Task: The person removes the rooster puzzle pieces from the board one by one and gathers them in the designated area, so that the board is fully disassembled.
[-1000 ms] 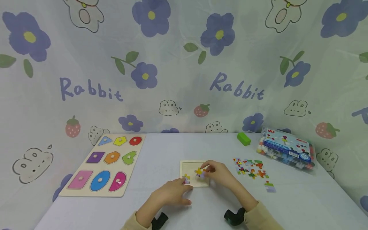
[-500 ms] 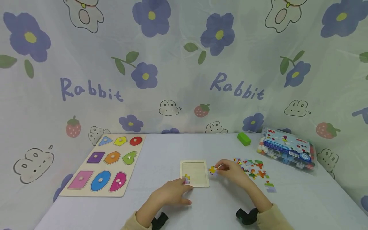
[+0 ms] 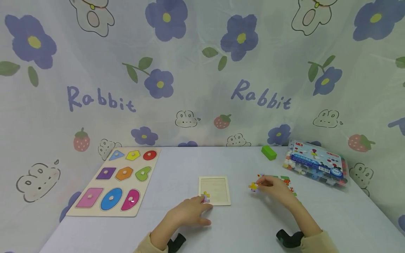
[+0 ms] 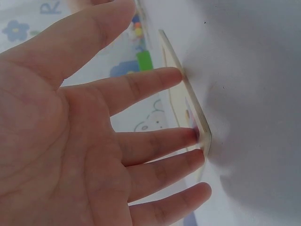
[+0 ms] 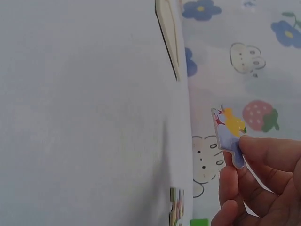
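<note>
My right hand (image 3: 276, 190) pinches a jigsaw piece (image 5: 229, 130) between thumb and fingers, raised off the table. The piece is yellow and lilac with a cut tab. Loose jigsaw pieces (image 3: 286, 180) lie beneath and behind that hand, which partly hides them. A small pale wooden puzzle tray (image 3: 228, 192) lies in front of me. One yellow-and-lilac piece (image 3: 206, 198) sits in its near left corner. My left hand (image 3: 188, 212) has its fingers extended; in the left wrist view the fingertips (image 4: 173, 75) touch the tray's edge.
To the left lies a wooden shape board (image 3: 136, 209) with coloured knobbed shapes. A green block (image 3: 269, 153) stands at the back right, beside a clear plastic box (image 3: 316, 162) of colourful parts. A printed curtain (image 3: 202, 77) hangs behind the white table.
My right hand has moved right, from over the tray to the loose pieces, carrying the jigsaw piece with it. My left hand has stayed at the tray's corner.
</note>
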Available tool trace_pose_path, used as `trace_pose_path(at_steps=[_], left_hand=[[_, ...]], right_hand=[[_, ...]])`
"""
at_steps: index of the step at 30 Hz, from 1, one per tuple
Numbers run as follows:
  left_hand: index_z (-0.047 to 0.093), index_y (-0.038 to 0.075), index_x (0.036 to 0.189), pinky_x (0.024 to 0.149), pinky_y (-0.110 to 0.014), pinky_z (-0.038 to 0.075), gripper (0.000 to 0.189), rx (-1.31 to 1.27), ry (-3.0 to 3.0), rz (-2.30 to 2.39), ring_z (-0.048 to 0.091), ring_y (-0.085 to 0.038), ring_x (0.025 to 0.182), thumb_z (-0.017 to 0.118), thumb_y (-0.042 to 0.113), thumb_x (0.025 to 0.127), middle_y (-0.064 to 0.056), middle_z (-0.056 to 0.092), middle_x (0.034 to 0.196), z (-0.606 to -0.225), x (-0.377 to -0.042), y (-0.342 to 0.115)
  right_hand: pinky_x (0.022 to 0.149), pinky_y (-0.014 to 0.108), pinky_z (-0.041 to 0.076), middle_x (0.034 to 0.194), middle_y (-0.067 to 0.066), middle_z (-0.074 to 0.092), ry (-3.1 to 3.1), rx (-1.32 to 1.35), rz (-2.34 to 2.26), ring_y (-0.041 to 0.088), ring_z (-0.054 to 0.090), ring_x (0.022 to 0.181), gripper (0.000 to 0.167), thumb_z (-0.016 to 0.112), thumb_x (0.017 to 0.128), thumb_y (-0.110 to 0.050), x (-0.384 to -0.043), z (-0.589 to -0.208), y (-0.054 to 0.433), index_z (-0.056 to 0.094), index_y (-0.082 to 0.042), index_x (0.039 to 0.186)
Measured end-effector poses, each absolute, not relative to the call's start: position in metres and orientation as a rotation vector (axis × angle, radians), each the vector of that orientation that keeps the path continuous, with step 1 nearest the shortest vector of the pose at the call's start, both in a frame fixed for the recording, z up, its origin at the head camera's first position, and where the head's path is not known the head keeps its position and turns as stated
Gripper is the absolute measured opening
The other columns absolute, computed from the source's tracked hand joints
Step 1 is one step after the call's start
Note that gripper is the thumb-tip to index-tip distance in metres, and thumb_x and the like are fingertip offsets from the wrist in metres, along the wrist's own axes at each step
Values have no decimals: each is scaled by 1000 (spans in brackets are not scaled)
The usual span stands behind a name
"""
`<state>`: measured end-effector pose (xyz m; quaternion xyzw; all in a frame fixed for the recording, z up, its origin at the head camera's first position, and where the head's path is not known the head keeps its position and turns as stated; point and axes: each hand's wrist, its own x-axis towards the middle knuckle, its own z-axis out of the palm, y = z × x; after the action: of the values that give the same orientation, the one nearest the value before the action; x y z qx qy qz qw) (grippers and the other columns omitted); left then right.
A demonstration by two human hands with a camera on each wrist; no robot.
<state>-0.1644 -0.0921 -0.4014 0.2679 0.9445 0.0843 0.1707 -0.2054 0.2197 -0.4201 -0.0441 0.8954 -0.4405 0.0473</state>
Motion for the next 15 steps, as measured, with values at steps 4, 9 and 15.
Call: trace_pose_path(at_steps=[4, 9, 15], left_hand=[[59, 20, 124, 97, -51, 38, 52, 754, 2681, 245, 43, -33, 126, 67, 46, 79, -16, 47, 136, -400, -164, -92], [60, 20, 123, 97, -50, 38, 51, 760, 2682, 238, 44, -32, 125, 67, 45, 79, -16, 48, 135, -399, -164, -91], [60, 20, 122, 96, -50, 39, 50, 765, 2680, 235, 45, -32, 124, 69, 43, 79, -17, 48, 134, -398, -163, -92]], right_hand=[[70, 29, 46, 99, 6, 65, 2739, -106, -1330, 17, 57, 87, 20, 63, 88, -17, -201, -416, 236, 65, -5, 103], [68, 31, 45, 99, 8, 65, 2777, -83, -1252, 17, 56, 85, 24, 59, 90, -20, -198, -415, 259, 64, -2, 105], [67, 33, 47, 99, 12, 65, 2730, -67, -1196, 18, 57, 86, 25, 58, 90, -14, -194, -417, 282, 62, 5, 106]])
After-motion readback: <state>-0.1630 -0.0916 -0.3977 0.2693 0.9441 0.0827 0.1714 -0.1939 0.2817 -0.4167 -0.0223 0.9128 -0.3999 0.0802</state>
